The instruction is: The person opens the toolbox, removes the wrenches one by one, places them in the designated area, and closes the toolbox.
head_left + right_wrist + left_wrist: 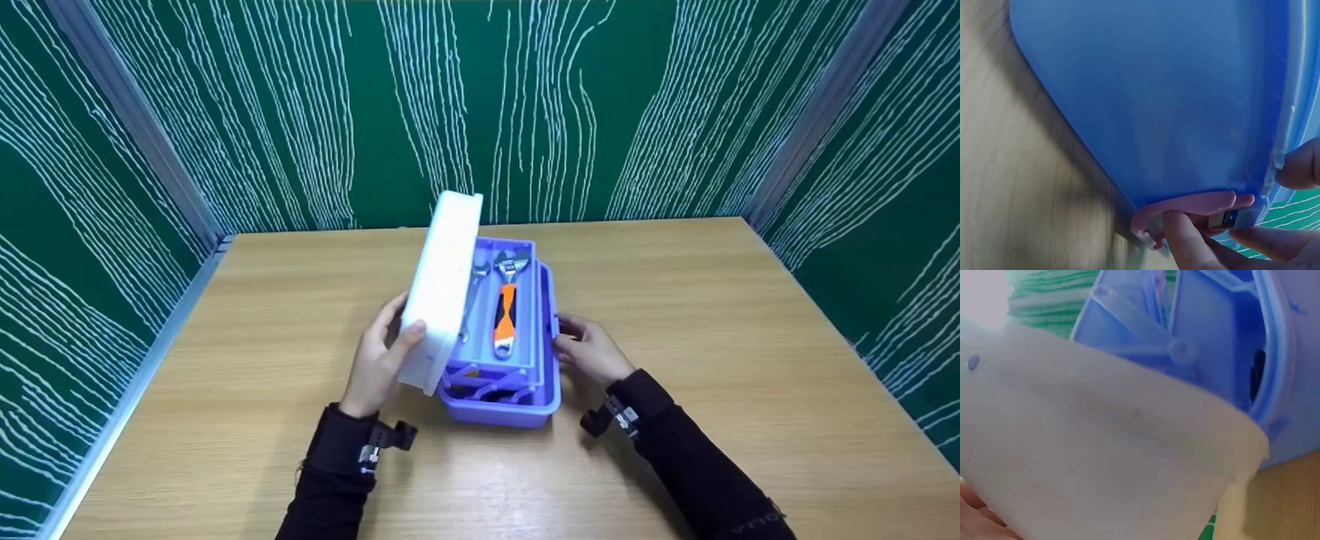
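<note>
A purple-blue toolbox [499,415] stands on the table with its whitish lid [444,277] raised and tilted to the left. My left hand [375,367] grips this lid by its outer side, thumb on the near face. On the opposite side, my right hand [596,352] holds the box's edge beside a pink latch [1196,203], with the thumb at the rim and fingers against the latch. Inside the upper tray [484,355] lie an adjustable wrench [505,311] with an orange and black handle and a slim silver wrench [471,300]. Folding arms [504,381] show under the tray.
The wooden table [675,292] extends around the toolbox on every side. Green panels [525,112] with white wavy lines enclose its back and sides, joined by grey posts [832,105]. A dark object [1258,374] sits low inside the box in the left wrist view.
</note>
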{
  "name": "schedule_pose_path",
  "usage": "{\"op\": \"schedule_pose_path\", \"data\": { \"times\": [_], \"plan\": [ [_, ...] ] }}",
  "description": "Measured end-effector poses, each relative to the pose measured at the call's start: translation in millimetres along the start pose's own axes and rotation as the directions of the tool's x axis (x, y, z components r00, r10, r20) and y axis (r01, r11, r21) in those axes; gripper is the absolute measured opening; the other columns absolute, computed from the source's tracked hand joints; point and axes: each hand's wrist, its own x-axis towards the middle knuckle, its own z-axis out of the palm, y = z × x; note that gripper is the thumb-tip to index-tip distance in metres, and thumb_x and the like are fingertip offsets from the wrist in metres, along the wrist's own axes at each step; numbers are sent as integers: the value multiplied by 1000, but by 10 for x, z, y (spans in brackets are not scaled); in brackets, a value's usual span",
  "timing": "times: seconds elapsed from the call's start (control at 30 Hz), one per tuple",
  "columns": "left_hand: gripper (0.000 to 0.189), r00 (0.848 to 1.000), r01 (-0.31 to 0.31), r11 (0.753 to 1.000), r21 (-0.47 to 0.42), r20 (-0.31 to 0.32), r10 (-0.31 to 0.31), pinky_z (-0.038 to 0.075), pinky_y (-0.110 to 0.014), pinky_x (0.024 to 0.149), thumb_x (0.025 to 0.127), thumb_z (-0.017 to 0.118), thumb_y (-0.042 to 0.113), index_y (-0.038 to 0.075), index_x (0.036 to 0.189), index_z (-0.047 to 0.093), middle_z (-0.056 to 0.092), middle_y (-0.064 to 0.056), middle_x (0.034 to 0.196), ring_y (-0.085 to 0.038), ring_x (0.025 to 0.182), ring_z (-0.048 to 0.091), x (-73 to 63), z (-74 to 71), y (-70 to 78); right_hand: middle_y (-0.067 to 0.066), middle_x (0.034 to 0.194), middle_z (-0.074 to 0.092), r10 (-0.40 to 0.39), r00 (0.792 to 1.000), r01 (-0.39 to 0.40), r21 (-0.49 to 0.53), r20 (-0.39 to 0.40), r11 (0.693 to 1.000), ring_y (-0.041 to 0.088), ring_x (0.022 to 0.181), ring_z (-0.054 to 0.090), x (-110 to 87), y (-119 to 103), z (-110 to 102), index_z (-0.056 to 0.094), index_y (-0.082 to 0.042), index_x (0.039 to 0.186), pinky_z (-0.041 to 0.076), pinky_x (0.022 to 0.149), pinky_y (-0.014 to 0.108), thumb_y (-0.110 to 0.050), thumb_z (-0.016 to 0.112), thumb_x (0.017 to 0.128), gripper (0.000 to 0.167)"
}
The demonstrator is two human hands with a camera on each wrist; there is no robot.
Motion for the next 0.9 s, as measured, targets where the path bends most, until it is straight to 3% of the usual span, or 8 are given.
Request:
{"op": "schedule_pose_path", "data": {
  "times": [0.17, 0.37, 0.53, 0.7, 0.8, 0.9],
  "plan": [
    [58, 1000, -8, 998, -57, -11, 8, 54, -34, 85, 97, 43, 23, -4, 147, 32, 55, -20, 131, -18, 104, 60, -24, -146, -37, 32, 138, 50, 17, 1000, -17, 19, 1, 1000, 23, 108, 64, 4, 0, 8, 32, 9, 147, 56, 87, 24, -7, 52, 97, 56],
    [53, 999, -43, 983, -176, -39, 37, 55, -27, 82, 101, 29, 23, -9, 143, 31, 62, 5, 109, -7, 93, 63, -52, -335, -144, 32, 138, 49, 20, 1000, -20, 33, 7, 999, 29, 111, 63, 12, 4, 10, 32, 10, 147, 56, 88, 25, -5, 50, 96, 56],
    [53, 992, -27, 967, -251, -129, -5, 54, -29, 81, 99, 33, 33, -2, 137, 43, 62, 0, 105, -12, 91, 63, -89, -428, -269, 34, 137, 48, 17, 1000, -18, 36, 16, 999, 30, 109, 64, 12, 14, 9, 30, 11, 147, 56, 85, 22, -4, 49, 96, 56],
    [41, 986, 2, 940, -342, -155, -58, 53, -27, 76, 97, 27, 24, 5, 123, 53, 63, 0, 96, -11, 86, 63, -92, -507, -322, 35, 136, 49, 15, 1000, -16, 58, 15, 998, 25, 104, 65, 7, 19, 11, 30, 12, 147, 57, 83, 22, -2, 48, 95, 57],
    [48, 981, 42, 926, -375, -158, -109, 52, -27, 79, 95, 23, 19, 2, 130, 48, 63, 3, 99, -9, 89, 63, -96, -557, -327, 35, 135, 50, 13, 1000, -14, 65, 15, 998, 28, 106, 65, 5, 17, 11, 31, 11, 147, 57, 83, 23, -2, 48, 94, 57],
    [59, 976, 83, 928, -364, -157, -149, 52, -27, 84, 93, 19, 17, -1, 148, 33, 61, -4, 119, -9, 98, 63, -106, -614, -337, 34, 136, 50, 14, 1000, -14, 52, 10, 999, 29, 107, 64, 10, 11, 4, 32, 11, 147, 57, 83, 23, -2, 49, 94, 57]
  ]
}}
